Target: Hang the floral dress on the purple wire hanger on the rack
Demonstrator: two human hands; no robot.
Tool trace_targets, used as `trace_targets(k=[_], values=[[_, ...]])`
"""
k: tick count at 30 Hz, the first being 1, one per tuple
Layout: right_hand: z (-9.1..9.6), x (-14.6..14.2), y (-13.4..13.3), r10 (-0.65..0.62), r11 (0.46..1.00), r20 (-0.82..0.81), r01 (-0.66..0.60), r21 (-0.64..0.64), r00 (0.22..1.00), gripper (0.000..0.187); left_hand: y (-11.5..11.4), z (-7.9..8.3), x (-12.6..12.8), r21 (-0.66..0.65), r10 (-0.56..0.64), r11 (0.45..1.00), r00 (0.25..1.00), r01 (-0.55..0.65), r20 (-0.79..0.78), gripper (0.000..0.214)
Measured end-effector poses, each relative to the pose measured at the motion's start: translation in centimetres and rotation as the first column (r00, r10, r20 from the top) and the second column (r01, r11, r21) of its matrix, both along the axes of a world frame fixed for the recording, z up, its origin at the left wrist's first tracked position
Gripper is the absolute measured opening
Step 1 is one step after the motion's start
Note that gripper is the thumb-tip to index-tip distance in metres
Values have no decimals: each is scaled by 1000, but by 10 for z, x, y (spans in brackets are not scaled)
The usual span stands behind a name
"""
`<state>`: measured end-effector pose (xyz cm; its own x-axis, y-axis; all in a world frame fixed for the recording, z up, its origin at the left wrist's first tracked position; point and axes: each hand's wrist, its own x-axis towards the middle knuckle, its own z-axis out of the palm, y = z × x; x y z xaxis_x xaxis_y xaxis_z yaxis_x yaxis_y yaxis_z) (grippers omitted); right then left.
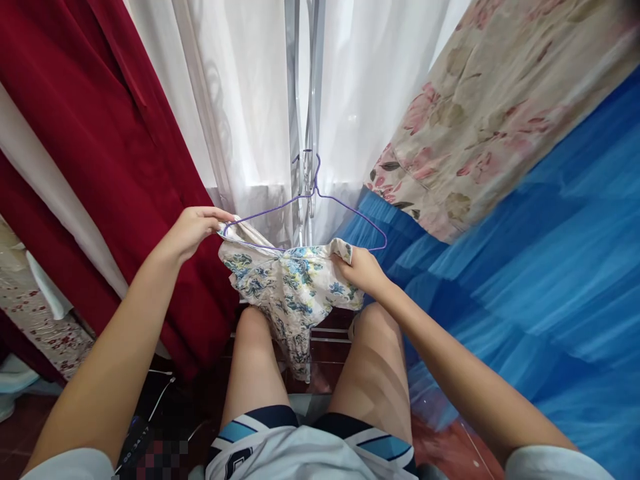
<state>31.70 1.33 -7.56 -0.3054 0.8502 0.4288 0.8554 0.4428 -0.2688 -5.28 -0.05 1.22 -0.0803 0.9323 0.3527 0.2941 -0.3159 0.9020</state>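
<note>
A small white garment (290, 283) with blue and yellow flowers hangs from a purple wire hanger (320, 200). My left hand (193, 230) pinches the garment's left shoulder together with the hanger's left end. My right hand (361, 268) is closed on the garment's right shoulder, just below the hanger's right arm. The hanger's hook (314, 168) sits against a metal upright (306, 100) in front of the white curtain. The garment's lower part drapes down between my knees.
A dark red curtain (100, 133) hangs at the left and a white sheer curtain (240, 87) straight ahead. A floral cloth (500, 100) and a blue cloth (550, 267) fill the right. A red tiled floor (327, 373) lies below.
</note>
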Motion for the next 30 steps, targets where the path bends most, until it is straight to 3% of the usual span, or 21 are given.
trace_targets(k=[2,5,9,12,14,17,20,22,24,28,30], values=[[-1,-2,0,8,1000,6,-8,1,1000,21,-3,-1,-11,-13,28,1000,999,-27,46,24],[-3,-9,-2,16,1000,19,-16,-1,1000,22,-5,-6,-9,119,98,987,992,-107,76,21],[-5,-18,-6,14,1000,53,-14,0,998,20,1,-6,26,358,94,926,992,-119,89,19],[-3,-21,-11,17,1000,67,-17,3,998,20,16,-1,48,458,102,878,990,-137,99,18],[-1,-21,-16,29,1000,67,-29,-3,997,21,32,0,49,493,155,846,978,-204,140,18],[1,-20,-22,38,999,92,-36,-19,995,27,59,-6,33,445,267,823,932,-353,245,20],[1,-16,-24,37,999,128,-36,-14,991,30,84,-20,18,269,338,865,888,-424,312,27],[-1,-14,-24,38,999,148,-38,-3,988,25,94,-30,17,204,359,884,891,-420,279,29],[-4,-12,-23,42,999,162,-43,3,986,21,102,-36,22,229,357,888,911,-399,206,31],[-7,-11,-23,60,998,157,-62,7,986,18,116,-35,34,293,353,890,935,-348,36,35],[-6,-11,-23,64,998,148,-67,15,987,18,123,-34,35,241,369,898,928,-368,41,35]])
